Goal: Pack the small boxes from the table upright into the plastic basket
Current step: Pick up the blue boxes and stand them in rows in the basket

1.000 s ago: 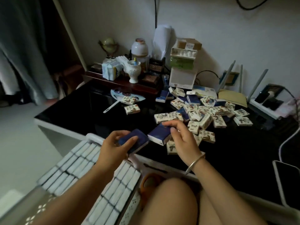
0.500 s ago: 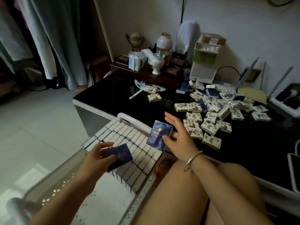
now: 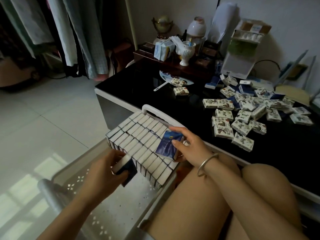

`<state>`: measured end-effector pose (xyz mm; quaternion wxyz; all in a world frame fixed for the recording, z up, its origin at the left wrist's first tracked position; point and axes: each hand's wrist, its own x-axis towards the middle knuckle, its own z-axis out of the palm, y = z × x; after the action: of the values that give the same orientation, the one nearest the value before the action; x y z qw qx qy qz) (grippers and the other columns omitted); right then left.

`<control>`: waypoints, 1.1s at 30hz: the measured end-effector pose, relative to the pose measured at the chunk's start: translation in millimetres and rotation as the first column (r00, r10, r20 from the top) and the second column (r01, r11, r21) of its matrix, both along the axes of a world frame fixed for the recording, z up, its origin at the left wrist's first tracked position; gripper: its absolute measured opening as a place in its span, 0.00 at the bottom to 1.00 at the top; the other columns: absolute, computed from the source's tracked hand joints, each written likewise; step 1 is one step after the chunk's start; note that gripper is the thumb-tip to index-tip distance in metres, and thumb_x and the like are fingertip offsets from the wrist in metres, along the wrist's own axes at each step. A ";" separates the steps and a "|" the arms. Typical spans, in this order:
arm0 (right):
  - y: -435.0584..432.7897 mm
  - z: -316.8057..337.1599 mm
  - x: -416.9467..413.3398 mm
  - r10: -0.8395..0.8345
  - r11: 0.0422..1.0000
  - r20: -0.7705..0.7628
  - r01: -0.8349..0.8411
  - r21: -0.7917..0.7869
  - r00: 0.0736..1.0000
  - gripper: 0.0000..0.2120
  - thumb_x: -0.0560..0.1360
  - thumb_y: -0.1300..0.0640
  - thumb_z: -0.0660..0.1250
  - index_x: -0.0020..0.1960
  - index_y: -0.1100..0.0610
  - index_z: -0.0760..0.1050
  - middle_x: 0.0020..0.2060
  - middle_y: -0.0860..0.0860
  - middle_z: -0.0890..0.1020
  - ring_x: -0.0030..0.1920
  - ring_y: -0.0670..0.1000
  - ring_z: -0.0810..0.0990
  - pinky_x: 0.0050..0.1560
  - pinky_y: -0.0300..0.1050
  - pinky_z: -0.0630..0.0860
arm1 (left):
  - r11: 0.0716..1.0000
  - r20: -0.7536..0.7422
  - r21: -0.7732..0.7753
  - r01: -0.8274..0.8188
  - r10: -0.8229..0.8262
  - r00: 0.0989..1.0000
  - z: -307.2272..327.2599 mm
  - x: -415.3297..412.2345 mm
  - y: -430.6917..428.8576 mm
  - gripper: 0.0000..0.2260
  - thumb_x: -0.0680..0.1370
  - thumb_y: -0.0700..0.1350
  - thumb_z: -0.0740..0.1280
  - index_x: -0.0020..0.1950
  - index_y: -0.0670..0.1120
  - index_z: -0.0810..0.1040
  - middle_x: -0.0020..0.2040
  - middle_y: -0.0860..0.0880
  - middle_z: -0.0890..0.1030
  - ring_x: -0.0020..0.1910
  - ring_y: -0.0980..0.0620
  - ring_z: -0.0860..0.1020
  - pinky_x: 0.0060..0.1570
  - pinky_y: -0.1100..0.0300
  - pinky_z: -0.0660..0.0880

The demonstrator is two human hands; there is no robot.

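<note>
1. So, lots of small boxes (image 3: 143, 135) stand upright in neat rows at the far end of the plastic basket (image 3: 72, 184), right by its white handle (image 3: 147, 108).
2. The near part of the basket floor has no boxes on it, so more rows can go in.
3. The left hand (image 3: 103, 172) is low in the basket. Its fingers are curled round a dark blue box (image 3: 125, 168), just beside the near edge of the rows. I think this box goes in next.
4. The right hand (image 3: 188, 146) pinches a second blue box (image 3: 168, 144) between thumb and fingers, just over the right corner of the rows. There is a bangle (image 3: 207, 163) on that wrist.
5. A lot is left to do. A big pile of loose boxes (image 3: 242, 122) lies flat on the black table (image 3: 138, 90), well apart from the basket. Two more lie near a fan (image 3: 166, 77).
6. I think the job is about half done.
7. At the back of the table are a white cup (image 3: 186, 51) and other bits. They are far from the basket and not in the way.
8. The person's bare knees (image 3: 199, 196) sit close against the basket's right side, so that side is tight.
9. The handle stands between the table and the basket, so each hand has to go over it.
10. The last row has nothing to lean on at the near side, so it might tip if it gets bumped.
</note>
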<state>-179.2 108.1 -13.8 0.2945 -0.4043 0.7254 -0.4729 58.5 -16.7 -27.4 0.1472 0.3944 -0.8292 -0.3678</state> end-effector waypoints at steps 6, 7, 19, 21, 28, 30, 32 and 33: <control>-12.0 -11.4 16.2 -0.005 0.993 -0.255 0.035 0.115 0.967 0.13 0.73 0.50 0.71 0.56 0.43 0.73 0.55 0.49 0.75 0.52 0.51 0.78 0.48 0.47 0.80 | 0.958 0.205 0.157 0.240 -0.269 0.941 -16.9 -15.7 30.0 0.15 0.73 0.46 0.74 0.52 0.56 0.70 0.52 0.58 0.78 0.49 0.60 0.78 0.49 0.67 0.77; -13.1 -11.7 17.2 0.037 0.987 -0.379 0.026 0.160 0.925 0.16 0.71 0.48 0.72 0.56 0.46 0.72 0.54 0.49 0.76 0.53 0.51 0.77 0.50 0.47 0.79 | 0.945 0.213 0.196 0.261 -0.301 0.929 -18.3 -18.7 32.8 0.15 0.72 0.47 0.75 0.52 0.56 0.71 0.52 0.59 0.78 0.50 0.59 0.78 0.51 0.66 0.78; -12.8 16.6 18.9 0.417 0.878 -0.546 -0.167 0.448 0.727 0.08 0.75 0.50 0.67 0.54 0.46 0.75 0.45 0.46 0.78 0.46 0.49 0.77 0.47 0.44 0.73 | 0.572 0.035 0.818 0.068 -0.167 0.985 -15.2 -19.3 24.8 0.13 0.72 0.33 0.73 0.55 0.38 0.79 0.55 0.39 0.81 0.49 0.46 0.83 0.51 0.54 0.81; -13.1 19.8 22.1 0.410 0.890 -0.519 -0.205 0.406 0.750 0.08 0.73 0.43 0.67 0.43 0.45 0.72 0.44 0.43 0.73 0.42 0.43 0.73 0.45 0.42 0.73 | 0.590 0.103 0.807 0.025 -0.182 0.978 -16.8 -19.1 23.8 0.15 0.71 0.38 0.76 0.55 0.41 0.79 0.54 0.42 0.82 0.50 0.48 0.83 0.50 0.54 0.82; -28.0 29.8 38.5 0.422 0.883 -0.289 -0.318 0.345 0.859 0.17 0.74 0.50 0.69 0.60 0.48 0.69 0.38 0.43 0.79 0.42 0.44 0.80 0.47 0.42 0.77 | 0.737 0.357 0.674 -0.058 -0.256 0.898 -21.9 -13.7 25.6 0.20 0.70 0.60 0.74 0.52 0.48 0.80 0.46 0.52 0.85 0.42 0.57 0.82 0.36 0.65 0.77; -31.4 30.3 44.4 0.508 0.852 -0.448 -0.353 0.385 0.736 0.16 0.75 0.51 0.69 0.61 0.45 0.69 0.41 0.43 0.79 0.45 0.45 0.79 0.50 0.45 0.77 | 0.744 0.360 0.664 -0.070 -0.236 0.902 -22.0 -12.3 26.4 0.21 0.69 0.60 0.74 0.54 0.47 0.79 0.45 0.53 0.85 0.40 0.58 0.81 0.36 0.65 0.77; -34.0 29.8 50.2 0.612 0.790 -0.560 -0.397 0.467 0.559 0.16 0.76 0.52 0.66 0.63 0.42 0.70 0.49 0.45 0.78 0.51 0.47 0.76 0.54 0.47 0.76 | 0.768 0.370 0.634 -0.088 -0.202 0.907 -23.3 -11.9 27.5 0.29 0.68 0.62 0.75 0.60 0.46 0.73 0.47 0.51 0.84 0.40 0.58 0.82 0.34 0.64 0.78; -34.6 28.6 53.2 0.657 0.754 -0.585 -0.422 0.504 0.474 0.17 0.77 0.52 0.64 0.65 0.41 0.70 0.53 0.45 0.77 0.55 0.47 0.74 0.55 0.46 0.74 | 0.783 0.379 0.615 -0.094 -0.189 0.906 -24.2 -11.7 28.1 0.34 0.66 0.63 0.75 0.64 0.46 0.69 0.49 0.49 0.83 0.41 0.57 0.82 0.33 0.64 0.78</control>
<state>-126.0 73.5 14.8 0.1682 -0.7199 0.6724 -0.0373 46.7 11.4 -51.5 -0.1825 0.4686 -0.6836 -0.5291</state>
